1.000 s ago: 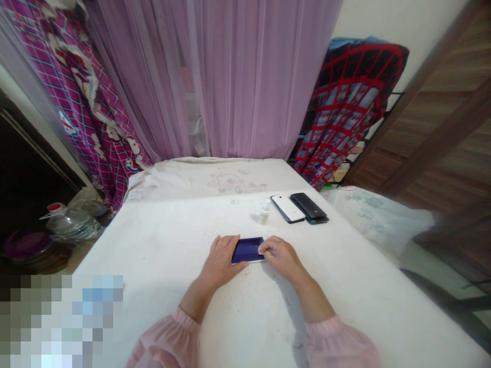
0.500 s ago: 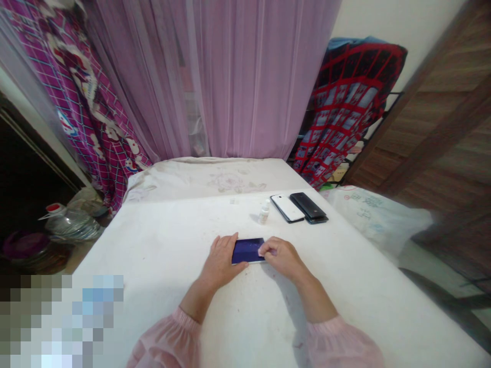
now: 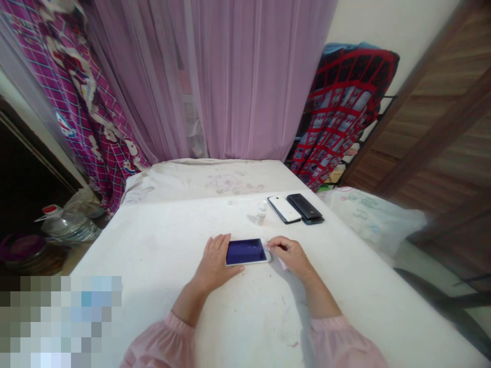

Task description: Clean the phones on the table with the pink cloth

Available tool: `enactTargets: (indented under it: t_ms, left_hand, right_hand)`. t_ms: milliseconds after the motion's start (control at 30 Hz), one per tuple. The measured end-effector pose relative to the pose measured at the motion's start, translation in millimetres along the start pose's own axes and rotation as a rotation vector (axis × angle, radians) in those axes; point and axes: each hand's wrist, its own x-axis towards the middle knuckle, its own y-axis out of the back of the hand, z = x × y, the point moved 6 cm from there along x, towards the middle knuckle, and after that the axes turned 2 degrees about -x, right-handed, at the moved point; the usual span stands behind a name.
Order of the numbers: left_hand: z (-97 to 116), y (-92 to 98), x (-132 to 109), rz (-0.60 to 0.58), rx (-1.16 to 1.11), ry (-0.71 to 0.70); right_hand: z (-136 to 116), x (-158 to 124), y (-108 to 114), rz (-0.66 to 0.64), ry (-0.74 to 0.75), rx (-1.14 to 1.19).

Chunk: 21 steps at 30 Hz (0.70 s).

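A smartphone (image 3: 246, 252) with a white frame and a dark blue screen lies face up on the white-covered surface (image 3: 153, 255). My left hand (image 3: 217, 258) rests flat on the phone's left end, fingers spread and holding it down. My right hand (image 3: 289, 254) sits just off the phone's right edge, pinching a small pale pink cloth (image 3: 283, 263). Beyond the hands stand a small white dropper bottle (image 3: 261, 213), a white phone (image 3: 284, 209) and a black phone (image 3: 306, 208), side by side.
A floral cushion (image 3: 203, 179) lies along the far edge, with lilac curtains (image 3: 245, 76) behind. A white plastic bag (image 3: 368, 217) sits off the right edge. A plastic jug (image 3: 67, 225) and a purple basin (image 3: 21, 248) are on the floor at left.
My right hand has moved rightward off the phone's right end, showing the whole screen and the pink cloth. The phone and my left hand have shifted slightly.
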Motion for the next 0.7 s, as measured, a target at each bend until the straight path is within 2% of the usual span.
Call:
enactTargets:
  t_ms: [133,233,467,700]
  left_hand:
    - [-8.1,6.2,-9.6,0.027,0.057,0.038]
    - [-9.1,9.9,-12.8,0.024,0.068,0.035]
    - [-8.4,9.7,-14.7,-0.034,0.034,0.015]
    - [-9.9,7.8,-14.7,-0.039,0.005,0.003]
  right_hand:
    - [6.3,2.1,1.3,0.115,-0.013,-0.008]
    - [2.3,0.3,-5.4,0.152,0.054,-0.077]
    - [-12.3,-0.9,-14.0,0.239,0.233,-0.436]
    - [-23.5,3.0,-34.7,0.181,0.320,-0.739]
